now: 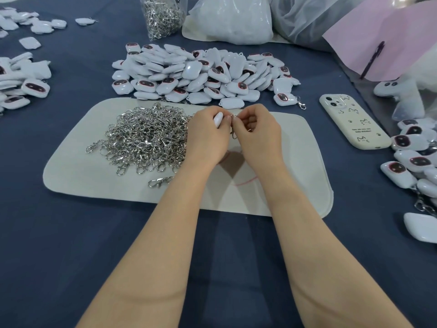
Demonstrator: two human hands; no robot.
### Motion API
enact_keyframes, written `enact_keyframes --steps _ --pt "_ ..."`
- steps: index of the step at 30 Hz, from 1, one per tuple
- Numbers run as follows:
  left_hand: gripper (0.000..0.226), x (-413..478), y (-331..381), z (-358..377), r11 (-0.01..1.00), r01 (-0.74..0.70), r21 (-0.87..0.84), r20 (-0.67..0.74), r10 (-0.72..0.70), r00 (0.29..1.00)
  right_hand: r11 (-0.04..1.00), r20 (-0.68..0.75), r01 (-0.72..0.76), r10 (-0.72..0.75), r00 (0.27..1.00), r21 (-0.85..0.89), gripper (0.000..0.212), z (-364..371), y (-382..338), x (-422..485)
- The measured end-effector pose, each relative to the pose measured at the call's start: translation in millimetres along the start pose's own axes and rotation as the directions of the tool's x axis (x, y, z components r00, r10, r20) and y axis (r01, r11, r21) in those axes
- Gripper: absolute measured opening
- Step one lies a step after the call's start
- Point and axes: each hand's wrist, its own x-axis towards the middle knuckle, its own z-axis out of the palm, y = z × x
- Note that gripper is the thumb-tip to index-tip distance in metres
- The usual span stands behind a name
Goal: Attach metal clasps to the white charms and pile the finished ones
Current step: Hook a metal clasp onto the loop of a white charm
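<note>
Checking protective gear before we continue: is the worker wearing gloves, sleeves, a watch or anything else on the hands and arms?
No gloves: the left hand and right hand are bare. Both forearms are uncovered down to the picture's edge, with no sleeve, watch or bracelet showing. A small glint at a right finger might be a ring, but it is too small to tell.

1. A mat lies on the table before the person; a heap of clasps sits on its left part
2. Both hands meet over the mat's middle, just right of the heap; the left hand holds a charm, the right hand a clasp beside it
3. A pile of charms lies behind the mat; a bag of clasps stands behind that pile
4. A phone lies right of the mat; a left group of charms lies at the far left, a right group beyond the phone
</note>
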Motion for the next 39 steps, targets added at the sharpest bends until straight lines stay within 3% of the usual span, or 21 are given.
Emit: enact_keyframes --steps 31,39 --pt "0.012 -1.7 -0.5 2.0 0.999 -0.016 0.049 -0.055 0.019 0.998 0.998 -0.025 -0.009 0.008 1.0 -0.064 0.008 3.2 0.8 0.4" --pt "0.012 -2.2 2.6 0.5 0.999 0.017 0.034 -0.068 -0.015 0.998 0.998 0.051 0.011 -0.008 0.999 -0.064 0.007 3.7 -0.6 -1.5"
